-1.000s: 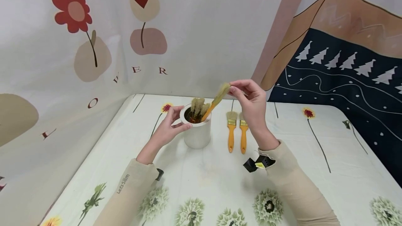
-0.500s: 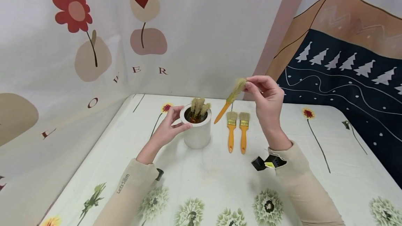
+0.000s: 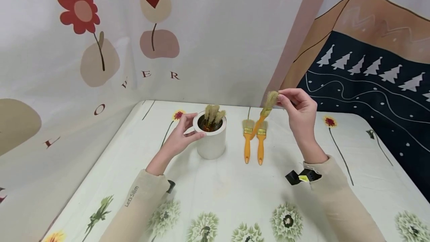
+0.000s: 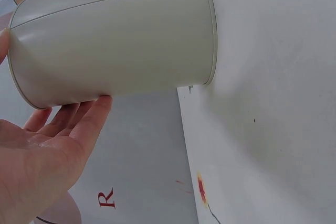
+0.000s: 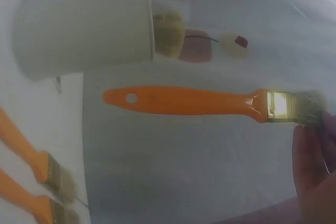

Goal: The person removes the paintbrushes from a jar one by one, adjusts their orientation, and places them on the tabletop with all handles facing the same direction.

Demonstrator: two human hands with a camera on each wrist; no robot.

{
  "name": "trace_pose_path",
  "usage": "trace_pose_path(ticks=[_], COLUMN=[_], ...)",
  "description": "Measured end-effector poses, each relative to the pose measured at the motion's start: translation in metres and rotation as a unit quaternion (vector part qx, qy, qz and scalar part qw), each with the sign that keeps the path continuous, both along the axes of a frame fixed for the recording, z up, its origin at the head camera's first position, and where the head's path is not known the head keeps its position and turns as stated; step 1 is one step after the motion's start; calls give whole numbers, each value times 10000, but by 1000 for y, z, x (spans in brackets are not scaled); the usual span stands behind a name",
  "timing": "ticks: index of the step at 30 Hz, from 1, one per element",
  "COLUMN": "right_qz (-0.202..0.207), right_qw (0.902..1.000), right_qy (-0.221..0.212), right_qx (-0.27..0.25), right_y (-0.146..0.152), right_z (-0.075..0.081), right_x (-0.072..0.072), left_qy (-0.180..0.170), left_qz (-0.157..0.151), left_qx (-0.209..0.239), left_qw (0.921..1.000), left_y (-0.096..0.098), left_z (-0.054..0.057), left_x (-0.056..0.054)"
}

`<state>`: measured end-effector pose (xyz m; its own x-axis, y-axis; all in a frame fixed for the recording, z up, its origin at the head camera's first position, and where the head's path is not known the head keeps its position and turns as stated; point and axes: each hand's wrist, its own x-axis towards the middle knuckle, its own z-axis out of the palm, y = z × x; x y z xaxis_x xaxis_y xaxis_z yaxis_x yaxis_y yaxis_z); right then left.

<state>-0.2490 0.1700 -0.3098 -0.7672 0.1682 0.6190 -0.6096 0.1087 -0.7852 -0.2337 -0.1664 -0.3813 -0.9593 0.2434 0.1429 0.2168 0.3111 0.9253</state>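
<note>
My right hand [image 3: 300, 109] pinches a paintbrush [image 5: 189, 100] by its pale bristles, its orange handle hanging down and to the left. In the head view this brush overlaps two more orange-handled paintbrushes [image 3: 247, 143] lying side by side on the table. My left hand [image 3: 179, 133] grips the rim of a white cylindrical holder [image 3: 211, 146], thumb at the front and fingers behind. Out of the holder's dark opening stick the bristles of several brushes [image 3: 211, 114]. From the left wrist view, the fingers [image 4: 94, 121] touch the holder's side.
The table [image 3: 215, 182] has a white cloth printed with flowers and dandelions. Behind it hangs a pale curtain [image 3: 228, 40] with flower prints, and a dark cloth [image 3: 362, 81] with white trees is at the right. A black wrist camera [image 3: 302, 176] sits on the right sleeve.
My right hand has drawn the paintbrush out of the holder and carried it right, over the two lying brushes. The left hand stays on the holder's rim.
</note>
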Motion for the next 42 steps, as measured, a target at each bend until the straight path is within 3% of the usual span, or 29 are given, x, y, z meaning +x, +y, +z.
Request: trace_pose_path(ticks=[9,18,28,36,42], right_qz=[-131,-170,-427,-216,-175], right_qw=[9965,9812,9409,9199,8953], right_qy=[-792,-1769,-3038,-3610,-4035], right_qx=[220,758,1436,1515,1881], right_y=[25,44,58,64,66], right_z=[-18,-40,-74,-99,-113], right_x=[-14,-32,-62,-85,-95], left_qy=[-21,-52,-14,-26,-25], left_qz=[29,-2,-41,-37,-29], left_qx=[-7,48,80,64,64], left_qw=[10000,10000,10000,10000,10000], left_y=[1,2,2,1,1], left_z=[2,2,1,1,1], left_x=[0,1,1,1,0])
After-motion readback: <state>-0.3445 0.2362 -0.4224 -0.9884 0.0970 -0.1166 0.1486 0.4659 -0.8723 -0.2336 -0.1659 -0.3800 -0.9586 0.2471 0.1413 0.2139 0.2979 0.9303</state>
